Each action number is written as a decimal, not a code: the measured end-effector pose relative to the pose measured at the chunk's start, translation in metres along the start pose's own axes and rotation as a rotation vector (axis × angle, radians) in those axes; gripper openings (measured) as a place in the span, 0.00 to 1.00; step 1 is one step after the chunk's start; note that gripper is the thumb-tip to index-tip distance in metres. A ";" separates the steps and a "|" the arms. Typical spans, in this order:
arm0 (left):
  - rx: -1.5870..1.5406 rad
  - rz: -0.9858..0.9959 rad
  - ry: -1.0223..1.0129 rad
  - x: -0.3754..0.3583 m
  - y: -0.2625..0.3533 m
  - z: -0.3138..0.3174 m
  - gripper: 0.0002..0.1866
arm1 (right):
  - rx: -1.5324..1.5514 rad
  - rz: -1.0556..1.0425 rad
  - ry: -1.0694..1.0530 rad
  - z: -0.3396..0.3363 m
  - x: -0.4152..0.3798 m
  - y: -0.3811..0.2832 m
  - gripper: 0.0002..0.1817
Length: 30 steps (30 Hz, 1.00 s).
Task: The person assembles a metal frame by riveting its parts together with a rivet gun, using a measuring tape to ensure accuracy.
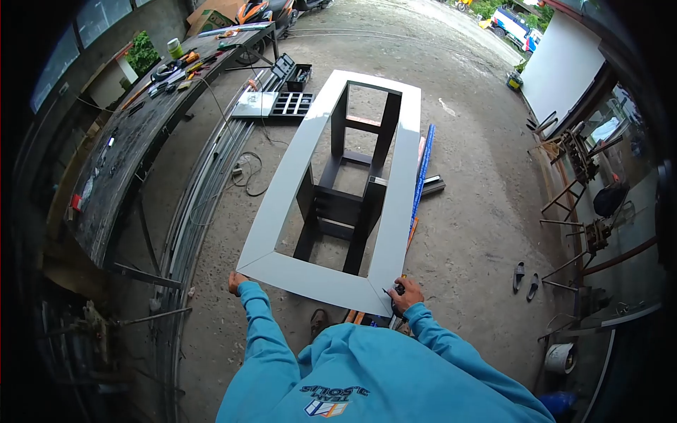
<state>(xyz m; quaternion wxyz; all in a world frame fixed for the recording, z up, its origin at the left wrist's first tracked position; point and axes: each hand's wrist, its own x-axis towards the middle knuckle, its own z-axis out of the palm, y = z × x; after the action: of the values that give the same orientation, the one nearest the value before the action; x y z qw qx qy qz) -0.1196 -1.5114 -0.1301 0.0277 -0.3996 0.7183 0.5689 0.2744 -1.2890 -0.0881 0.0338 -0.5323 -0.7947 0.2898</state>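
Note:
A large white rectangular frame (pixel 264 211) with mitred corners rests flat on a dark stand (pixel 338 204), whose legs and crossbars show through its opening. At the near left corner, my left hand (pixel 236 282) has its fingers closed at the frame's edge. My right hand (pixel 409 295) is by the near right corner, its fingers wrapped round a small black tool (pixel 399 287) with a thin dark tip over the white surface. The hand covers most of this tool, and I cannot tell its kind.
A long workbench (pixel 106 176) with scattered tools stands at left. Metal profiles (pixel 204 176) and a cable (pixel 248 185) lie on the floor beside an open compartment case (pixel 293 103). A blue strip (pixel 423 173) lies right of the frame. Sandals (pixel 520 276) and metal stands (pixel 575 190) are further right.

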 end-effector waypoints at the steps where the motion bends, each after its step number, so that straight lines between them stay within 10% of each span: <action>1: -0.045 -0.003 0.005 0.008 -0.006 0.004 0.11 | 0.008 -0.007 0.015 0.001 -0.001 0.001 0.20; 17: -0.061 0.235 -0.152 0.146 -0.086 0.042 0.12 | 0.060 -0.036 -0.033 -0.004 0.003 0.006 0.22; 30: -0.368 0.208 -0.255 0.054 -0.068 0.009 0.10 | 0.060 0.027 -0.131 -0.011 0.001 0.002 0.24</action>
<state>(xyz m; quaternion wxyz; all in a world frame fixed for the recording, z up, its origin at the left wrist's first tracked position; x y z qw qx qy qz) -0.1187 -1.5353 -0.2139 -0.0137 -0.2467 0.6307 0.7357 0.2801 -1.2828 -0.0801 -0.0062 -0.5214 -0.7790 0.3483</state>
